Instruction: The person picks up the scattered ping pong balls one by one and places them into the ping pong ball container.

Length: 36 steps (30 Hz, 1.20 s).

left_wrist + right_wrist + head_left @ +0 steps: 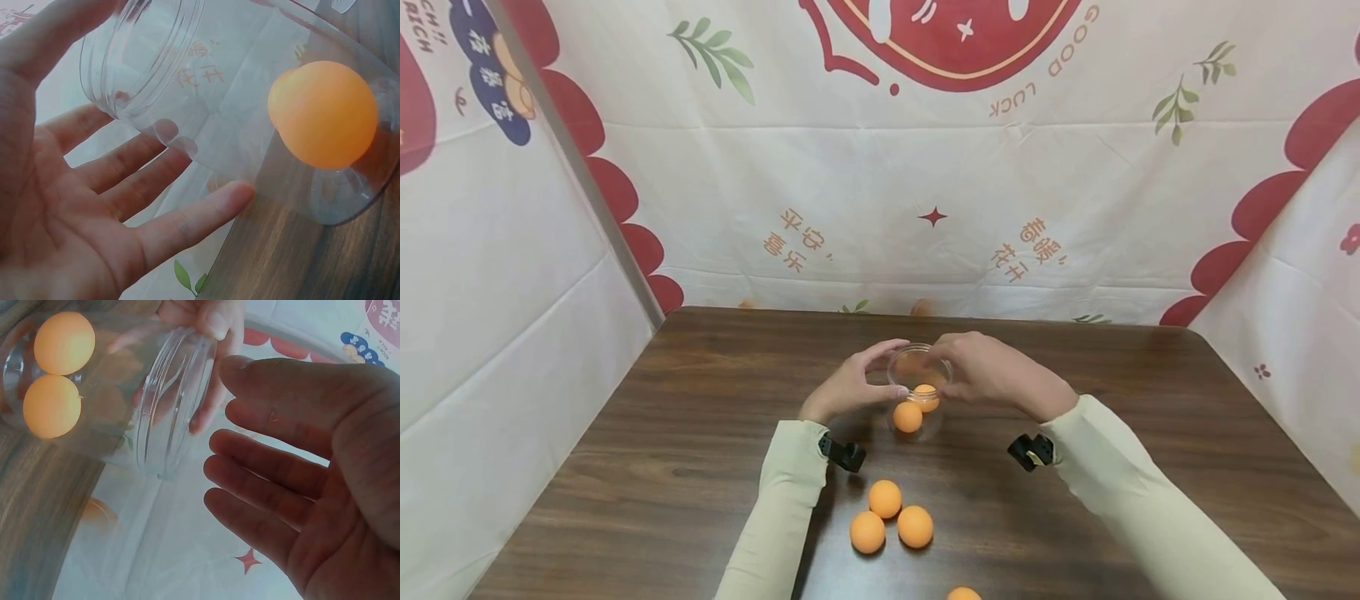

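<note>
A clear plastic jar (234,140) with a ridged screw neck stands upright on the table, its mouth facing up. Two orange table tennis balls (907,417) lie at its bottom. My left hand (848,385) holds the jar from the left near the top, thumb at the rim and fingertips against the wall in the left wrist view. On the other side, my right hand (996,371) is beside the mouth with relaxed, slightly bent fingers and nothing in them. Its thumb is close to the rim in the right wrist view.
Three loose orange balls (885,498) sit in a cluster on the brown wooden table (662,467), nearer to me than the jar. Another ball (962,593) is cut off by the frame's bottom edge. A printed white cloth (865,175) hangs behind the table and along its sides.
</note>
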Each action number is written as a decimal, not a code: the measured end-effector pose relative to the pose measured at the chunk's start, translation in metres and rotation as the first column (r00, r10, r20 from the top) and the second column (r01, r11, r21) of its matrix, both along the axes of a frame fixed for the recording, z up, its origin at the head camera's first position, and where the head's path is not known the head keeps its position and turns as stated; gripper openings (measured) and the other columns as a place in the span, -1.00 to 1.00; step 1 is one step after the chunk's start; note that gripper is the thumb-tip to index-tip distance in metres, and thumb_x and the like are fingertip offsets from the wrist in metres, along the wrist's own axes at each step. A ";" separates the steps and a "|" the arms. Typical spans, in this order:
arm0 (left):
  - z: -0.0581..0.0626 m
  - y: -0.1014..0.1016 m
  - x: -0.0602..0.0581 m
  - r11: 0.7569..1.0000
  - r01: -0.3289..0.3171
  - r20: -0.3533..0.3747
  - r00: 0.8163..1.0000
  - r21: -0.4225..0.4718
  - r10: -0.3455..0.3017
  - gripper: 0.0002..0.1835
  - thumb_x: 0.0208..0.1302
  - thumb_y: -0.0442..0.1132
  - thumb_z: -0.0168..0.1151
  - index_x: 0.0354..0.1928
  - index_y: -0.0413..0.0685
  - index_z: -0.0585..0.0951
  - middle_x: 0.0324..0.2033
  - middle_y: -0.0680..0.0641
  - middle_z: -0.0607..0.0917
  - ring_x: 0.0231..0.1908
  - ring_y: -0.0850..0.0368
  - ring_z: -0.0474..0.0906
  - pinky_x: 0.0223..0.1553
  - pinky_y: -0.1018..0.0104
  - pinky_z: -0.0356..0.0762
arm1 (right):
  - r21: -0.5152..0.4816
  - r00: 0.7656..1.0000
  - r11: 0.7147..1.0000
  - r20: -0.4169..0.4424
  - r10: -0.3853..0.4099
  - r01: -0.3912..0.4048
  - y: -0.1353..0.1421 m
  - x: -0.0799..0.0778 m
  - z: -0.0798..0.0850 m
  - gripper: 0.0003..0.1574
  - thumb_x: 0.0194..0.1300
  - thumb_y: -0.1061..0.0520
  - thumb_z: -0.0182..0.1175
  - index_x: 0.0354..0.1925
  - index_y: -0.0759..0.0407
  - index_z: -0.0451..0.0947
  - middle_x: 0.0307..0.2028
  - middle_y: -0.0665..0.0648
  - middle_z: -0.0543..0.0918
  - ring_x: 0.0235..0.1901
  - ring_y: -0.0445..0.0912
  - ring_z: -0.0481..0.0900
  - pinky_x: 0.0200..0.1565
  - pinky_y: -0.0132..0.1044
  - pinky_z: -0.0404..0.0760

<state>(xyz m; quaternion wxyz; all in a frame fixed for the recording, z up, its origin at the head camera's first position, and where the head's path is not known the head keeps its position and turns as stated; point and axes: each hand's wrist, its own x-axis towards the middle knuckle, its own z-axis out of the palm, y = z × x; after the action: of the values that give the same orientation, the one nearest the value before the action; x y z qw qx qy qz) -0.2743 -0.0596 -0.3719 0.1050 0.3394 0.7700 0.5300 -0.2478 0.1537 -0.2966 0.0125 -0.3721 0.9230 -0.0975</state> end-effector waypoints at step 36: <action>0.001 -0.001 -0.001 1.000 0.000 -0.033 0.999 -0.018 -0.001 -0.30 0.10 -0.25 0.26 0.28 -0.13 0.21 0.18 -0.21 0.36 0.19 -0.16 0.24 0.15 -0.06 0.21 | 0.028 0.993 0.994 0.059 0.103 -0.105 0.025 0.104 -0.047 -0.50 0.04 -0.03 0.27 -0.01 0.05 0.48 -0.08 -0.05 0.50 -0.17 -0.22 0.52 -0.23 -0.28 0.55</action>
<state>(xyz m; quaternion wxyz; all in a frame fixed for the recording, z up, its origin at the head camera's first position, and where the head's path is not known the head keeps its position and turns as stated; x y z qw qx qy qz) -0.2750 -0.0606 -0.3713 0.0954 0.3474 0.7762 0.5174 -0.1437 0.1783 -0.3440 0.0500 -0.4166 0.9029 -0.0931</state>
